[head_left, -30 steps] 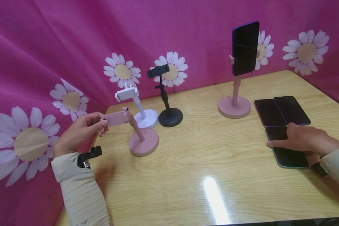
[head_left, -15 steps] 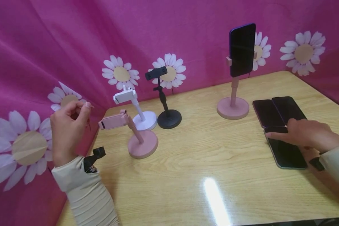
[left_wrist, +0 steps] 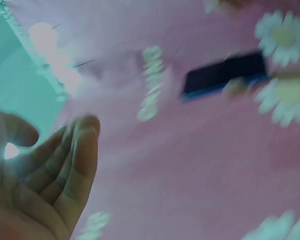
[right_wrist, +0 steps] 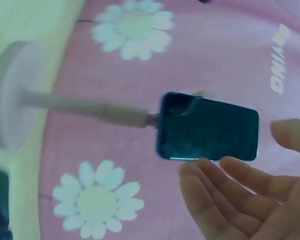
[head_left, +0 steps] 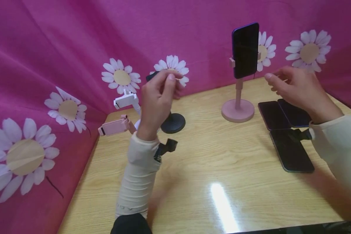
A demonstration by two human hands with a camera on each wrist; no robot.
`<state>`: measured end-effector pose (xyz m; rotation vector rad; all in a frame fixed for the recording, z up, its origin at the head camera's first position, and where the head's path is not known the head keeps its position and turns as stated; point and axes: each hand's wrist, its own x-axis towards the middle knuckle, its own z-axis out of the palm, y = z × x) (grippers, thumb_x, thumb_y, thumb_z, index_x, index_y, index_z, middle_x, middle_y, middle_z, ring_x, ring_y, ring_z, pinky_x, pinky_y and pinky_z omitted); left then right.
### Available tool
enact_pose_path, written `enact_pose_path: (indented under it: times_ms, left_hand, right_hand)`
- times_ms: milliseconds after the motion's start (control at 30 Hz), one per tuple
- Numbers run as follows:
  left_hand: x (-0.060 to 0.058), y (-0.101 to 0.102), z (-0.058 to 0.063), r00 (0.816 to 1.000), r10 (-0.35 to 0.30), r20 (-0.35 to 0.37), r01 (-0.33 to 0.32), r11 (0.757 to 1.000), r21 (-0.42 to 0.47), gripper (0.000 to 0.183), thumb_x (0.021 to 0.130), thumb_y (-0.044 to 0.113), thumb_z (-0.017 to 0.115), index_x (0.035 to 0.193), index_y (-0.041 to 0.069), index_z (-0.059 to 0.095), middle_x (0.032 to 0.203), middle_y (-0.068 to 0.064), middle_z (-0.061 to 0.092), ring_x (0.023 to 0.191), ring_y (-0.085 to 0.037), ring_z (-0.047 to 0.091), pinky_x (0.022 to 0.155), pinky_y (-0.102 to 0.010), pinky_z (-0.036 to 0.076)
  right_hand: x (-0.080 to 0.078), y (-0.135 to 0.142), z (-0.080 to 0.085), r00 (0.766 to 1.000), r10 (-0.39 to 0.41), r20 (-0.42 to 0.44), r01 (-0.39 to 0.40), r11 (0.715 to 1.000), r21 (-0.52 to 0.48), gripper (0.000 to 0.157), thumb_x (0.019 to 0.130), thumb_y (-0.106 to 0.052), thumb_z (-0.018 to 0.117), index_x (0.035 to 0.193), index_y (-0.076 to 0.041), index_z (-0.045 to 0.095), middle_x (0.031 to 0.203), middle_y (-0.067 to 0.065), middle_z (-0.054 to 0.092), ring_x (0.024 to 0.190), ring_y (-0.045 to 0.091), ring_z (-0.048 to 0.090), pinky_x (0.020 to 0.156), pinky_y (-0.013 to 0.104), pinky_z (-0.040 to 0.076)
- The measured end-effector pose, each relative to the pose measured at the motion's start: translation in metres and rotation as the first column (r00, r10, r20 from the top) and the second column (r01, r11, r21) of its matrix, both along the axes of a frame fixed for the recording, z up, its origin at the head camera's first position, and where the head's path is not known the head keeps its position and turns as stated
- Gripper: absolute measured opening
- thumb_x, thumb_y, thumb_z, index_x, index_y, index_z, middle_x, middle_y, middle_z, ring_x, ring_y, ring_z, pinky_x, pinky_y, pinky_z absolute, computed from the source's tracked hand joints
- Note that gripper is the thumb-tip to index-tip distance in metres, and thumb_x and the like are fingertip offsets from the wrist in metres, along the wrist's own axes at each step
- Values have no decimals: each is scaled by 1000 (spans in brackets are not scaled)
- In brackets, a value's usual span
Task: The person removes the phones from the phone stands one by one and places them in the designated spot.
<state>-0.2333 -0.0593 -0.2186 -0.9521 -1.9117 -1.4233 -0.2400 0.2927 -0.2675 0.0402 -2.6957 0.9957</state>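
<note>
My left hand [head_left: 156, 102] is raised over the table in front of the black phone stand [head_left: 174, 123], hiding much of it. The left wrist view shows its fingers [left_wrist: 82, 160] loosely bent and holding nothing. Right of the upright smartphone [head_left: 245, 50] hovers my right hand [head_left: 304, 92], also with nothing in its grasp. Clamped in the holder of a pink phone stand [head_left: 238, 111], that phone has a dark screen and a blue-purple edge. In the right wrist view, the right fingertips [right_wrist: 190, 172] overlap the long edge of the phone [right_wrist: 210, 130], thumb apart.
Three dark smartphones lie on the table at right, two side by side [head_left: 274, 115] and one in front [head_left: 292, 151]. A white phone stand [head_left: 125, 101] and another pink phone stand [head_left: 114, 127] are at left. A magenta daisy-print cloth [head_left: 204, 42] hangs behind.
My left hand has let go of the left pink stand's holder and swung right. My right hand has lifted off the front phone and moved up toward the upright phone.
</note>
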Motion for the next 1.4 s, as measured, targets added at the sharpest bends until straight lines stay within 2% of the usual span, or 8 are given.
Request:
enact_pose_path:
  times_ms: [133, 267, 400, 500, 633, 767, 1033, 1400]
  left_hand:
    - [-30, 46, -18, 985, -67, 162, 61, 997, 42, 30, 104, 15, 41, 115, 0, 64, 100, -12, 68, 89, -19, 66, 82, -31, 54]
    - [-48, 80, -36, 950, -49, 310, 45, 999, 18, 43, 106, 33, 30, 135, 12, 53, 128, -4, 61, 117, -14, 57, 100, -24, 42]
    - [-63, 112, -49, 906, -49, 421, 50, 999, 8, 51, 105, 43, 20, 148, 22, 38, 145, 2, 47, 132, -8, 42, 109, -26, 31]
    - [-73, 133, -57, 859, -75, 506, 73, 997, 25, 53, 103, 47, 17, 151, 29, 31, 151, 9, 37, 135, -5, 36, 112, -31, 27]
    - [-83, 156, -65, 788, -176, 590, 138, 984, 108, 54, 102, 51, 16, 152, 35, 24, 154, 19, 25, 138, -6, 31, 113, -36, 26]
    - [-88, 168, -68, 735, -297, 609, 182, 953, 244, 54, 102, 52, 16, 152, 36, 25, 153, 12, 32, 137, -11, 36, 109, -42, 32]
    - [-92, 173, -66, 706, -380, 598, 195, 916, 351, 56, 101, 53, 23, 148, 27, 39, 142, -1, 49, 127, -14, 49, 103, -46, 41]
    - [-93, 170, -64, 699, -370, 612, 204, 924, 325, 55, 101, 53, 24, 145, 27, 42, 137, 2, 53, 121, -13, 53, 96, -43, 47]
  right_hand:
    - [-10, -9, 8, 997, -50, -56, 36, 974, -225, 63, 95, -58, 42, 139, -14, 51, 133, 17, 56, 116, 33, 56, 95, 44, 48]
    - [-22, -20, 10, 998, -52, -43, 29, 905, -425, 63, 95, -60, 38, 144, -19, 45, 145, 9, 46, 130, 24, 47, 109, 41, 35]
    - [-30, -26, 13, 999, -53, -12, 38, 833, -552, 65, 97, -61, 33, 148, -22, 37, 152, 5, 36, 138, 20, 37, 113, 40, 29]
    - [-33, -29, 13, 999, -32, -11, 18, 784, -620, 66, 97, -62, 30, 151, -23, 30, 155, 5, 30, 141, 19, 31, 114, 40, 26]
    - [-36, -32, 12, 1000, 7, -17, -16, 775, -632, 70, 97, -63, 26, 154, -23, 21, 158, 8, 23, 144, 24, 25, 114, 44, 24]
    - [-41, -36, 9, 999, 42, -9, -39, 800, -599, 70, 96, -65, 23, 154, -25, 20, 160, 9, 18, 145, 27, 22, 114, 49, 23]
    - [-46, -38, 7, 996, 81, -21, -79, 819, -569, 68, 96, -64, 22, 153, -28, 22, 160, 3, 20, 145, 27, 22, 113, 53, 22]
    - [-44, -37, 5, 994, 109, -16, -98, 804, -587, 68, 94, -67, 24, 151, -31, 26, 159, 1, 22, 145, 28, 22, 112, 57, 21]
